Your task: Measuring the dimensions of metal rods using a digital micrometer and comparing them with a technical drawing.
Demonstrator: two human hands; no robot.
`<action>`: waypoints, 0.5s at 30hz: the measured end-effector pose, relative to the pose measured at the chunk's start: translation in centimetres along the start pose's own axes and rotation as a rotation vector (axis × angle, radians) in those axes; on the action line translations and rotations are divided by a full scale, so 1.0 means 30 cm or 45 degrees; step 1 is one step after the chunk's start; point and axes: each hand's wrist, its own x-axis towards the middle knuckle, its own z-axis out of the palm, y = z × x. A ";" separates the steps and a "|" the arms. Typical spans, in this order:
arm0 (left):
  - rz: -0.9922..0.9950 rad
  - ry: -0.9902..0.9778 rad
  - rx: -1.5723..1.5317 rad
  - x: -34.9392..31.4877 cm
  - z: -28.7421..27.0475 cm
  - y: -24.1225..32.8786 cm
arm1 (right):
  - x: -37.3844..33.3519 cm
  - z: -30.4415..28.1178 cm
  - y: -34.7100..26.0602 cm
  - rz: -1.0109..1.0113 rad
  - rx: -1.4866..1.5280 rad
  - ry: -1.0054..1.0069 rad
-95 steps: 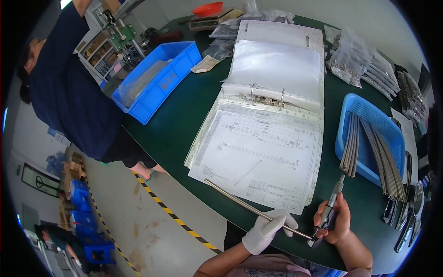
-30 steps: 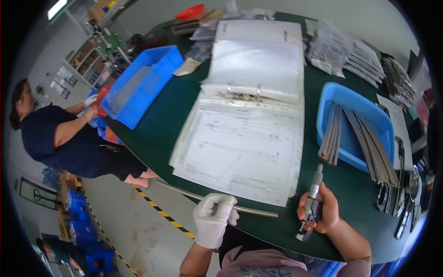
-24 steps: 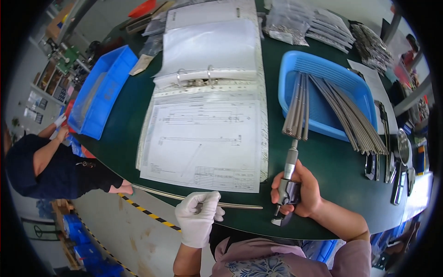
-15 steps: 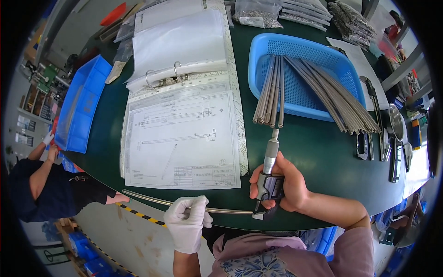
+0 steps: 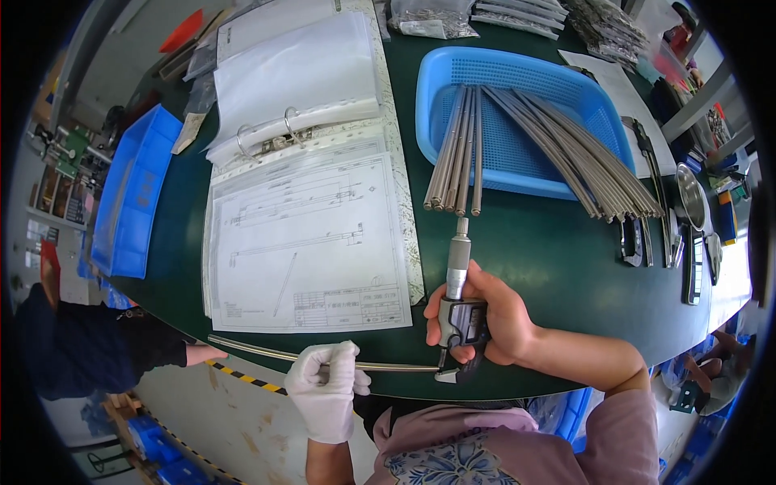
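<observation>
My left hand (image 5: pixel 326 390), in a white glove, is closed around a thin metal rod (image 5: pixel 255 348) near the table's front edge. The rod lies roughly level, its right end at the jaws of a digital micrometer (image 5: pixel 463 322). My bare right hand (image 5: pixel 503 320) grips the micrometer by its frame, with the thimble pointing away from me. Whether the jaws touch the rod cannot be made out. Beyond the micrometer, a blue perforated basket (image 5: pixel 525 191) bears two bundles of similar metal rods (image 5: pixel 578 153), their near ends sticking out over its rim.
An open ring binder with a technical drawing (image 5: pixel 311 242) lies left of the micrometer. A blue bin (image 5: pixel 133 194) stands at the far left, near another person (image 5: pixel 81 339). Calipers (image 5: pixel 647 162) and a metal scoop-like dish (image 5: pixel 691 194) lie at the right; bagged parts (image 5: pixel 432 18) sit at the back.
My view has shifted slightly, so the table things appear a little further left. Both hands keep their grips on the rod and micrometer. The person at left has moved an arm.
</observation>
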 end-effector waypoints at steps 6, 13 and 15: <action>0.049 0.030 -0.019 -0.001 0.000 -0.012 | 0.001 0.002 -0.004 0.024 0.004 0.015; 0.082 0.054 0.001 -0.006 0.004 -0.014 | 0.004 0.003 -0.003 0.022 0.025 0.033; 0.090 0.049 0.010 -0.005 0.003 -0.014 | 0.004 0.001 -0.001 0.005 0.010 0.013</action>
